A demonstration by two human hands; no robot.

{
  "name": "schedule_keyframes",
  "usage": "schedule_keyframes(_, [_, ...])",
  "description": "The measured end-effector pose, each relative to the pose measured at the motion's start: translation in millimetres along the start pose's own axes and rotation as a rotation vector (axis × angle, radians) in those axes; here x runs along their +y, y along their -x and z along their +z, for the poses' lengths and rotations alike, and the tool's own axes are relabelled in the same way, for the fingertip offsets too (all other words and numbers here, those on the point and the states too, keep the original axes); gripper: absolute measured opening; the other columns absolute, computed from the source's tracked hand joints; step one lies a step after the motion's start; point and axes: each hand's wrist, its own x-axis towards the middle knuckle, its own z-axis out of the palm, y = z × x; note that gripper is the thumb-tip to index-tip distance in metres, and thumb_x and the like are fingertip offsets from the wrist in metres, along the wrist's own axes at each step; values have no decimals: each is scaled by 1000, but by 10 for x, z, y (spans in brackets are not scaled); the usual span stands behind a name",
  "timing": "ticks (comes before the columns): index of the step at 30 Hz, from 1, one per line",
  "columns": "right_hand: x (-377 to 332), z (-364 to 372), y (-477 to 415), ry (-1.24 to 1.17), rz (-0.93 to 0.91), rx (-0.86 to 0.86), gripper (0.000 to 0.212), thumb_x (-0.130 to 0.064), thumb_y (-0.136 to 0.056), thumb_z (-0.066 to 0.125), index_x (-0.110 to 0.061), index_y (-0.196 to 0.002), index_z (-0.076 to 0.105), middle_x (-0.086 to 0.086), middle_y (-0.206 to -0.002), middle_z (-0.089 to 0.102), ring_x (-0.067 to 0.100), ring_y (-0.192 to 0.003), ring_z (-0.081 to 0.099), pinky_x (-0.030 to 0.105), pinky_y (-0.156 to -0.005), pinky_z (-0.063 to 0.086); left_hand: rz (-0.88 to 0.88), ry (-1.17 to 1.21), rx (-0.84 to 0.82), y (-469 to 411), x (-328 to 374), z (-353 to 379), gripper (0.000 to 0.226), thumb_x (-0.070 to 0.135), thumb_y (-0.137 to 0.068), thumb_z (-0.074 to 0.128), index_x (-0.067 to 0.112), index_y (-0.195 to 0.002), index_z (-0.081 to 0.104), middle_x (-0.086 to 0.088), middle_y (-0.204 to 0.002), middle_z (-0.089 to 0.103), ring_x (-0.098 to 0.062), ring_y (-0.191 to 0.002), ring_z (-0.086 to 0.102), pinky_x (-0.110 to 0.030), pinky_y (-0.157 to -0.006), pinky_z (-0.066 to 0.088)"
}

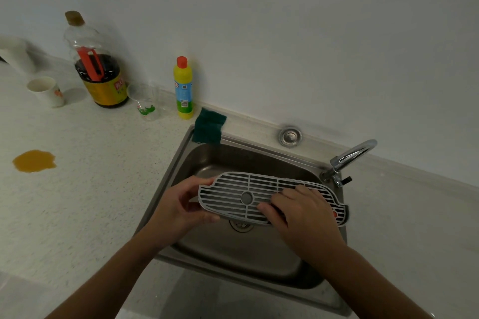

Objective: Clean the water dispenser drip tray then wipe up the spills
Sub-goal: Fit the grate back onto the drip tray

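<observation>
A grey slotted drip tray (241, 190) hangs over the steel sink (181, 153). My left hand (178, 208) grips its left end, thumb under the front edge. My right hand (302, 212) lies flat on the grille's right half, fingers spread across the slots, nothing else in it. An orange-brown spill (34, 161) sits on the speckled counter at the left. A green scouring pad (210, 125) hangs over the sink's back left corner.
A chrome tap (348, 159) curves over the sink's right back corner. Along the wall stand a yellow detergent bottle (183, 88), a clear plastic cup (145, 102), a large dark sauce bottle (97, 65) and a paper cup (46, 90).
</observation>
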Motion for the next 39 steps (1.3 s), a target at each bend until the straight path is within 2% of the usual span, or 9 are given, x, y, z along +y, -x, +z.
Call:
schedule_keyframes(6, [45, -2, 44, -13, -19, -12, 51, -60, -104, 29, -33, -88, 69, -13, -78, 65, 9, -74, 56, 36, -73, 53, -5, 28, -1, 19, 33, 41, 62, 20, -75, 87, 40, -129, 66, 8, -128, 72, -16, -117, 71, -22, -92, 59])
schedule_keyframes(17, [83, -11, 51, 19, 4, -80, 55, -63, -103, 27, -33, -88, 70, -15, -79, 66, 9, -76, 57, 35, -76, 52, -10, 14, -16, 7, 55, 72, 60, 21, -75, 87, 40, -129, 66, 8, -127, 72, -18, -118, 71, -26, -94, 60])
schedule_keyframes(22, [102, 23, 57, -144, 41, -184, 54, -68, -99, 29, -34, -89, 70, -19, -79, 61, 2, -78, 52, 30, -82, 48, -29, -8, -20, 22, 15, 83, 61, 18, -74, 88, 40, -126, 66, 11, -126, 73, -14, -117, 71, -22, -93, 58])
schedule_keyframes(24, [134, 16, 99, -301, 120, -135, 45, -65, -96, 36, -36, -101, 70, -19, -90, 64, 1, -87, 55, 30, -85, 48, -48, -6, -3, 14, -26, 66, 64, 6, -74, 88, 41, -124, 67, 8, -125, 73, -16, -117, 71, -23, -93, 59])
schedule_keyframes(27, [304, -19, 186, -351, 359, 120, 35, -53, -93, 55, -32, -119, 64, -12, -109, 60, 6, -103, 53, 35, -93, 47, -62, 25, 16, 34, -61, 10, 64, 3, -73, 88, 39, -123, 69, 4, -125, 74, -18, -117, 71, -23, -92, 59])
schedule_keyframes(29, [466, -36, 244, -346, 574, 143, 52, -50, -90, 66, -28, -136, 55, 0, -130, 55, 16, -119, 51, 45, -100, 49, -73, 30, 39, 71, -59, -33, 59, 17, -72, 89, 41, -122, 69, 4, -125, 74, -17, -116, 72, -21, -90, 59])
schedule_keyframes(31, [575, -36, 304, -590, 820, -32, 74, -59, -86, 69, -25, -147, 45, 9, -147, 51, 27, -130, 53, 54, -103, 51, -90, 44, 59, 107, -73, -62, 56, 26, -71, 88, 40, -122, 69, 3, -123, 75, -17, -114, 73, -21, -89, 60])
schedule_keyframes(34, [605, 42, 409, -1269, 1090, -265, 75, -74, -72, 63, -25, -129, 60, 9, -119, 76, 29, -103, 75, 45, -81, 59, -136, 75, 69, 127, -110, -76, 57, 26, -71, 87, 36, -124, 68, -1, -126, 74, -19, -115, 72, -23, -90, 60])
schedule_keyframes(39, [625, 229, 579, -1449, 1051, -203, 55, -59, -83, 69, -16, -116, 64, 8, -94, 79, 28, -78, 76, 43, -72, 57, -318, 292, -2, 185, -168, -53, 49, 25, -95, 67, 23, -142, 56, -10, -140, 65, -31, -126, 66, -50, -97, 60])
